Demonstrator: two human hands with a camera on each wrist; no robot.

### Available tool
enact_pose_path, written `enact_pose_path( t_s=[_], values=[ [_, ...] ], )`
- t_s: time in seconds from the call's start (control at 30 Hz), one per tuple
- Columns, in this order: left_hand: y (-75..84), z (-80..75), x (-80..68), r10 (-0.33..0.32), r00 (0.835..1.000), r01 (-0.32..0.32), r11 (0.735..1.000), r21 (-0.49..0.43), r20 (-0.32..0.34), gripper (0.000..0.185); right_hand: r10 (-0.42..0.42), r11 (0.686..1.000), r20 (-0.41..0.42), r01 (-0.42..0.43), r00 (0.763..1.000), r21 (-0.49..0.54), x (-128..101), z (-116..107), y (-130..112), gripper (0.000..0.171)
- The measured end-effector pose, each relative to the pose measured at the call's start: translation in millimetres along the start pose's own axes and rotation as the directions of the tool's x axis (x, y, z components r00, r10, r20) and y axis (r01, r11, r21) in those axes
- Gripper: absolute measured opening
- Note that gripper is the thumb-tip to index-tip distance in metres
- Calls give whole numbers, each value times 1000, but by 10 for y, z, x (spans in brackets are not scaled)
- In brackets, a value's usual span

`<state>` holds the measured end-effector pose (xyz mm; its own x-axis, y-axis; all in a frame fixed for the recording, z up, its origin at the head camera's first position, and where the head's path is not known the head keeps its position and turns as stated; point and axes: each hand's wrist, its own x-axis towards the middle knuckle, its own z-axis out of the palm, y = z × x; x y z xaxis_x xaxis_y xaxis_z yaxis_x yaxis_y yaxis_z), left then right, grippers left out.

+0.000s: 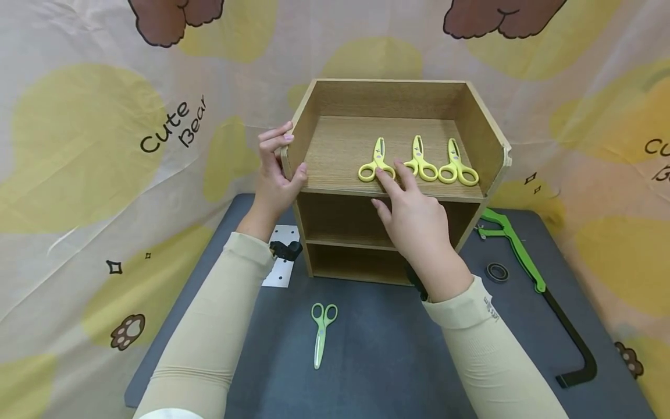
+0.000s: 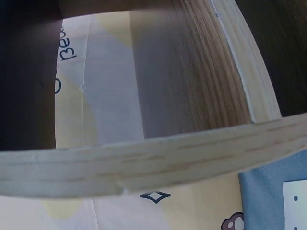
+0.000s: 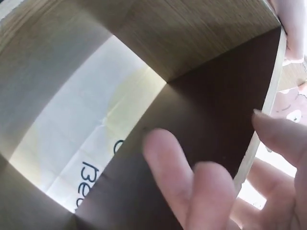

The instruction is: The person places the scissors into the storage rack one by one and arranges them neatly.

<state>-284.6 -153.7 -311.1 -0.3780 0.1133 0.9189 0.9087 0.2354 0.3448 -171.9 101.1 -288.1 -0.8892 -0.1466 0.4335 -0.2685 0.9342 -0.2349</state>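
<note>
A wooden shelf unit stands open-fronted on a dark table. Three yellow scissors lie side by side on its top board: left, middle, right. My left hand grips the unit's left side wall, fingers outside and thumb inside. My right hand lies with straight fingers on the top board's front edge, the index tip touching the left scissors' handle. The left wrist view shows only a shelf board edge. In the right wrist view, my fingers show before the shelf's dark inside.
Green scissors lie on the table in front of the shelf. A white perforated plate with a black clip sits at the left. At the right lie a green and black long-handled tool and a black ring. A printed cloth hangs behind.
</note>
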Motion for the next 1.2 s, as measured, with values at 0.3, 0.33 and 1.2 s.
enact_pose_path(
  t_s=[0.3, 0.33, 1.2],
  values=[
    [-10, 2, 22, 15, 1000, -15, 1000, 4, 13, 47, -42, 999, -155, 46, 987, 19, -154, 91, -65, 59],
    [-9, 2, 28, 14, 1000, -14, 1000, 4, 10, 47, -49, 998, -170, 52, 984, 17, -159, 98, -72, 59],
    [-29, 3, -15, 1, 1000, -1, 1000, 6, -3, 47, 32, 999, -17, -32, 999, -34, -75, 25, -47, 62]
  ],
)
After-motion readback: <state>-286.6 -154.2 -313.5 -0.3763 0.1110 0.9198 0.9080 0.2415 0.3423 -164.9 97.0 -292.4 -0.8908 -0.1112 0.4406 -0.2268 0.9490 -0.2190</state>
